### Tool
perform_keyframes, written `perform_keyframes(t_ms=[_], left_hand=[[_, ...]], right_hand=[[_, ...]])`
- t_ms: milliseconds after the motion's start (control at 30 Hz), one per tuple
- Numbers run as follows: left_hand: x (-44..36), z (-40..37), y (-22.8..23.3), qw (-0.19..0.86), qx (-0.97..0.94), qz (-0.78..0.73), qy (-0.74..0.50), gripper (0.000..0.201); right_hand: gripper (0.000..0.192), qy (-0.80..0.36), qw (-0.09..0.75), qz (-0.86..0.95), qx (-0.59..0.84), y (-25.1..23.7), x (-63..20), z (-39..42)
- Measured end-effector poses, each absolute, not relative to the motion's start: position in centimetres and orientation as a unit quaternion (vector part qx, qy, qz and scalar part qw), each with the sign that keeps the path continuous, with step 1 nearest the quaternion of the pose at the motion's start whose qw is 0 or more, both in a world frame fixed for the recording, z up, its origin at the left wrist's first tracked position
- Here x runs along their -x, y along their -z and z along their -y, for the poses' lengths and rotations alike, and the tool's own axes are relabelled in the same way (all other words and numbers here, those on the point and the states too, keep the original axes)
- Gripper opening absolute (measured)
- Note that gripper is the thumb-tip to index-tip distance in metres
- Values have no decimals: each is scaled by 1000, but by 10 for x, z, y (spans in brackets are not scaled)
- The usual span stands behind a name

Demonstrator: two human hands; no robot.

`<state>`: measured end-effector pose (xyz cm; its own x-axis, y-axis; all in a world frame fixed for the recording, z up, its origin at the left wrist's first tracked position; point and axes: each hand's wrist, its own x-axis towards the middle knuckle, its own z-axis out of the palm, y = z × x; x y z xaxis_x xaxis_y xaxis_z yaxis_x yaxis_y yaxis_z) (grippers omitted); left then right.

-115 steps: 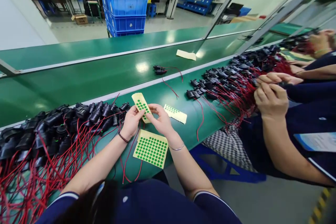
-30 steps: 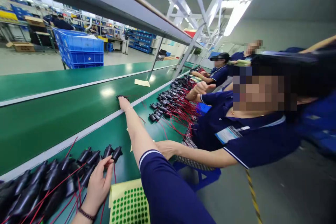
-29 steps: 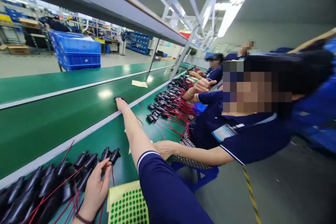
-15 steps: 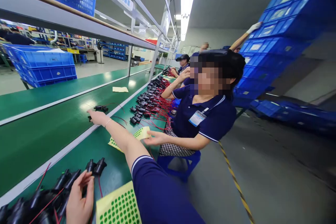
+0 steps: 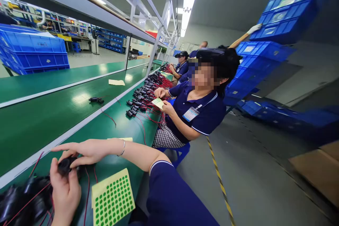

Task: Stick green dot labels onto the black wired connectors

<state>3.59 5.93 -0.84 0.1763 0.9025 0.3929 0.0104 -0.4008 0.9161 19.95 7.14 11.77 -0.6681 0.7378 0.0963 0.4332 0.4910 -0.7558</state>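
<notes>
In the head view my left hand [image 5: 65, 192] is at the lower left, its thumb and fingers closed around a black cylindrical part [image 5: 64, 165]. My right hand [image 5: 91, 151] reaches over from the right and grips that part between thumb and fingers, its index finger stretched out to the left. Beside my left hand lies a pile of similar black parts [image 5: 16, 197] with red wires. A pale yellow sheet of green round stickers [image 5: 113, 197] is on the green bench to the right of my hands. Some parts behind my right hand are mostly hidden.
One black part [image 5: 95, 100] with trailing wires and a paper sheet [image 5: 116, 82] lie on the green belt [image 5: 66, 113]. A co-worker [image 5: 203, 102] sits to the right, holding a sticker sheet [image 5: 158, 103] by rows of parts [image 5: 143, 93]. Blue crates [image 5: 262, 54] are stacked behind.
My right hand has come back from the belt to my left hand, and a black part under its fingers has left the belt. The co-worker's sticker sheet has been lifted off the bench.
</notes>
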Motion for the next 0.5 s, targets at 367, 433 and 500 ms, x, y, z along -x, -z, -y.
perform_keyframes(t_ms=[367, 433, 500], left_hand=[[-31, -61, -15, 317, -624, -439, -564, 26], [-32, -65, -14, 319, -613, -433, -579, 19], [-33, -63, -14, 353, -596, -420, -586, 16]], right_hand=[[36, -386, 541, 559, 496, -77, -192, -26], [31, -431, 539, 523, 501, -65, -195, -25], [30, -450, 529, 504, 514, -58, -195, -23]])
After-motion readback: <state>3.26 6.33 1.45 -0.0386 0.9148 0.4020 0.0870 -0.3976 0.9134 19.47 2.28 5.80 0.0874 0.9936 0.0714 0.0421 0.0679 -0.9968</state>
